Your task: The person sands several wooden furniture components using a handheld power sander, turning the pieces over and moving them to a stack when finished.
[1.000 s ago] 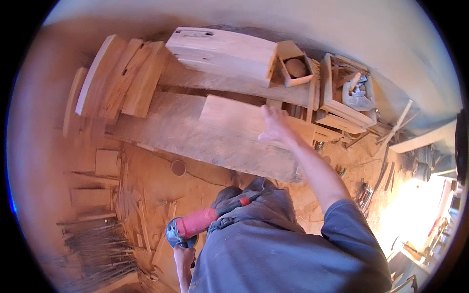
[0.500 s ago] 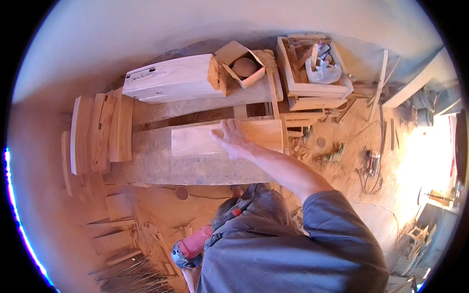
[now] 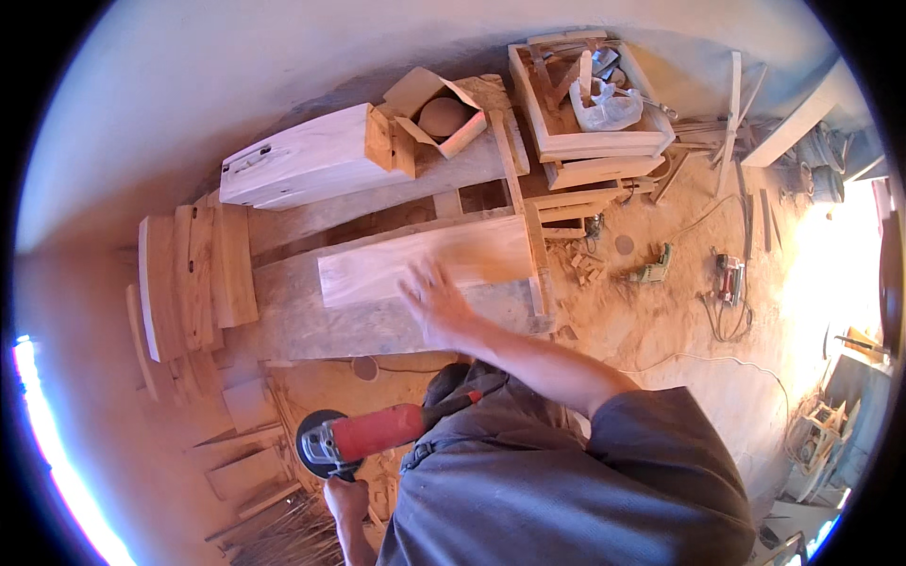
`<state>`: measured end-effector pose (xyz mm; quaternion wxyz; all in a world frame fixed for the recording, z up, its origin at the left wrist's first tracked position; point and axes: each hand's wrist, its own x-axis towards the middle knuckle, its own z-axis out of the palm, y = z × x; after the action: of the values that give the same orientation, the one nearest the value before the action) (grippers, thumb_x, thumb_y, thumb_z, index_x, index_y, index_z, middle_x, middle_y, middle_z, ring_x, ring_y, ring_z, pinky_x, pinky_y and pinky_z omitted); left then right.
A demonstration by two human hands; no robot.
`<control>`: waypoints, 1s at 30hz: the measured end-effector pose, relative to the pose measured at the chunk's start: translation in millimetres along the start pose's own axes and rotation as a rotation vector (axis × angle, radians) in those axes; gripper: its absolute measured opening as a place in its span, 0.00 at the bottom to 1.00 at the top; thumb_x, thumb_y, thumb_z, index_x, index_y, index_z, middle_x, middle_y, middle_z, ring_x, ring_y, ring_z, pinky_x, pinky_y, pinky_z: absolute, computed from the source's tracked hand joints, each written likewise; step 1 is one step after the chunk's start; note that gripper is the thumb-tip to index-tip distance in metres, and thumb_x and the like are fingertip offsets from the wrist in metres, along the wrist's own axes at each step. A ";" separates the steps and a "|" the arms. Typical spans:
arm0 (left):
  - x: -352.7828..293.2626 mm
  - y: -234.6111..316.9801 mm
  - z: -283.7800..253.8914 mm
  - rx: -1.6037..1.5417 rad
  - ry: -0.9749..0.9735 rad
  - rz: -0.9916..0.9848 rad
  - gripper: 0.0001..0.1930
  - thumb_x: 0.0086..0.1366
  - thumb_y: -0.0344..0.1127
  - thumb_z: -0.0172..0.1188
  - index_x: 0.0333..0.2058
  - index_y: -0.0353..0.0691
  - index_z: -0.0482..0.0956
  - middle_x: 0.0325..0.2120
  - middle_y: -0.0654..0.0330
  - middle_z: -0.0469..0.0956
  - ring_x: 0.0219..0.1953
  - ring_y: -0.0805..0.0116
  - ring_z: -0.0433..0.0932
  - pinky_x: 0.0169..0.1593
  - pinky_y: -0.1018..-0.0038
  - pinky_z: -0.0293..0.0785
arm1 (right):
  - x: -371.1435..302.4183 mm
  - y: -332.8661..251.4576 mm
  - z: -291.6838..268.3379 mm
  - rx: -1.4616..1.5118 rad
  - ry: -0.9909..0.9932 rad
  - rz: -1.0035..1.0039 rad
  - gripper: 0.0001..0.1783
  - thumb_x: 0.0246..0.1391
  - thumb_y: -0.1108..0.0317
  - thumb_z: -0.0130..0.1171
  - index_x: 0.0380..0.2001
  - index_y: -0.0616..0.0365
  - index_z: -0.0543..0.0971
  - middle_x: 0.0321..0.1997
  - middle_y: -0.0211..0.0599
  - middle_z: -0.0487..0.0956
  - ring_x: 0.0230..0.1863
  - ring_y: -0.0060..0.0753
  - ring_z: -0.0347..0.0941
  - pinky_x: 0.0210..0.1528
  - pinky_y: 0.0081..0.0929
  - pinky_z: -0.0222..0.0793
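- The left hand (image 3: pixel 347 498) is clamped around the side handle of a red-and-grey angle grinder with a round black disc (image 3: pixel 377 431); the tool is held beside the person's body, over the floor and off the bench.
- The right hand (image 3: pixel 437 302) has its fingers spread apart over the near edge of a flat, pale, rectangular wooden board (image 3: pixel 363 271); whether the palm or fingertips touch it, the observer cannot tell.
- The board lies flat on the near plank of a long, dusty grey wooden bench (image 3: pixel 415 335), toward its right end.
- Container 1: a small brown cardboard box (image 3: pixel 464 139), flaps raised, on the bench's far plank, just right of a thick whitish wooden beam (image 3: pixel 297 158). Contents: a round brown disc (image 3: pixel 444 118), lying inside.
- Container 2: a rectangular pale wooden drawer (image 3: pixel 604 144), open-topped, right of the bench. Contents: wooden offcuts at its left and a translucent plastic bag (image 3: pixel 606 115).
- The bag holds small greyish items, too small to identify; a light wooden stick (image 3: pixel 585 77) rises beside them.
- Beneath it: a second pale wooden drawer (image 3: pixel 604 172), interior hidden.
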<state>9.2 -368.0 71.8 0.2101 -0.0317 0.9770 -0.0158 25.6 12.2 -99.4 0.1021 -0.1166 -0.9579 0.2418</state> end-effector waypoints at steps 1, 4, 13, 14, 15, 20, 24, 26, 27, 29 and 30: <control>0.1 14.5 -12.2 0.126 -0.010 0.048 0.09 0.45 0.30 0.62 0.21 0.27 0.79 0.21 0.38 0.81 0.30 0.39 0.84 0.34 0.52 0.77 | -18.1 -12.0 8.1 0.108 0.017 -0.060 0.41 0.48 0.62 0.66 0.67 0.60 0.68 0.73 0.61 0.59 0.72 0.66 0.55 0.73 0.66 0.46; 20.0 29.0 -26.7 0.111 0.036 0.200 0.11 0.49 0.34 0.63 0.28 0.31 0.84 0.28 0.36 0.82 0.35 0.37 0.84 0.41 0.50 0.79 | -66.6 -34.9 12.4 0.791 -0.655 0.097 0.37 0.53 0.54 0.67 0.62 0.62 0.72 0.63 0.56 0.73 0.65 0.56 0.68 0.71 0.49 0.58; 111.7 162.2 -50.0 0.240 -0.129 0.602 0.12 0.56 0.40 0.61 0.38 0.47 0.87 0.31 0.42 0.84 0.38 0.41 0.83 0.45 0.51 0.79 | -100.2 -33.6 -5.9 0.665 -0.640 0.433 0.29 0.47 0.52 0.68 0.50 0.58 0.81 0.50 0.55 0.84 0.56 0.51 0.80 0.58 0.46 0.73; 116.4 178.6 -50.0 0.256 -0.185 0.642 0.12 0.57 0.40 0.61 0.37 0.45 0.87 0.31 0.42 0.84 0.38 0.41 0.83 0.45 0.51 0.79 | -107.6 -28.2 -12.3 0.695 -0.528 0.469 0.27 0.46 0.56 0.68 0.48 0.60 0.82 0.48 0.55 0.84 0.54 0.51 0.81 0.54 0.46 0.75; 122.2 197.8 -48.9 0.267 -0.262 0.699 0.12 0.57 0.40 0.61 0.37 0.43 0.86 0.30 0.41 0.83 0.38 0.41 0.83 0.45 0.52 0.79 | -116.8 -24.1 -26.6 0.716 -0.419 0.530 0.24 0.45 0.61 0.69 0.46 0.61 0.82 0.47 0.55 0.85 0.51 0.51 0.82 0.51 0.45 0.77; 144.4 254.0 3.5 0.007 -0.321 0.976 0.09 0.54 0.35 0.60 0.31 0.37 0.84 0.31 0.42 0.84 0.37 0.41 0.84 0.43 0.51 0.80 | -119.4 -28.9 -99.0 0.589 -0.332 1.053 0.09 0.41 0.69 0.65 0.25 0.65 0.80 0.18 0.34 0.77 0.16 0.26 0.73 0.19 0.31 0.67; 165.3 267.5 4.2 -0.098 -0.310 0.999 0.09 0.53 0.33 0.60 0.31 0.36 0.84 0.30 0.42 0.84 0.37 0.42 0.85 0.42 0.51 0.80 | -94.3 -41.4 -108.2 0.585 -0.371 1.196 0.07 0.42 0.70 0.65 0.21 0.61 0.77 0.15 0.32 0.74 0.13 0.23 0.68 0.14 0.28 0.60; 173.1 263.4 -0.3 -0.108 -0.290 0.950 0.09 0.53 0.32 0.60 0.31 0.37 0.85 0.30 0.44 0.84 0.37 0.45 0.85 0.41 0.53 0.81 | -79.8 -51.4 -106.6 0.633 -0.405 1.225 0.08 0.43 0.70 0.64 0.21 0.62 0.77 0.15 0.32 0.73 0.12 0.23 0.67 0.14 0.27 0.59; 179.6 259.4 -6.1 -0.101 -0.273 0.921 0.09 0.53 0.32 0.61 0.31 0.38 0.86 0.30 0.45 0.85 0.36 0.46 0.86 0.41 0.54 0.82 | -67.0 -59.6 -103.1 0.642 -0.412 1.209 0.07 0.43 0.70 0.64 0.22 0.62 0.77 0.15 0.32 0.73 0.12 0.23 0.68 0.14 0.28 0.60; 196.1 248.3 -11.4 -0.090 -0.235 0.850 0.09 0.53 0.33 0.61 0.31 0.39 0.87 0.30 0.47 0.85 0.35 0.48 0.86 0.40 0.56 0.82 | -47.1 -70.8 -89.3 0.613 -0.461 1.132 0.09 0.43 0.70 0.64 0.26 0.64 0.78 0.18 0.36 0.75 0.17 0.28 0.72 0.20 0.30 0.65; 205.5 239.3 -11.9 -0.084 -0.215 0.809 0.09 0.53 0.34 0.61 0.31 0.40 0.87 0.30 0.47 0.85 0.35 0.48 0.86 0.40 0.56 0.82 | -42.5 -72.6 -80.7 0.573 -0.500 1.071 0.11 0.43 0.69 0.64 0.29 0.66 0.79 0.22 0.40 0.78 0.22 0.33 0.75 0.26 0.32 0.69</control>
<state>-195.9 -143.2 -12.1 0.2985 0.3446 0.8830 0.1114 73.8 -26.1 -0.5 -0.2313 -0.4858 -0.6599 0.5244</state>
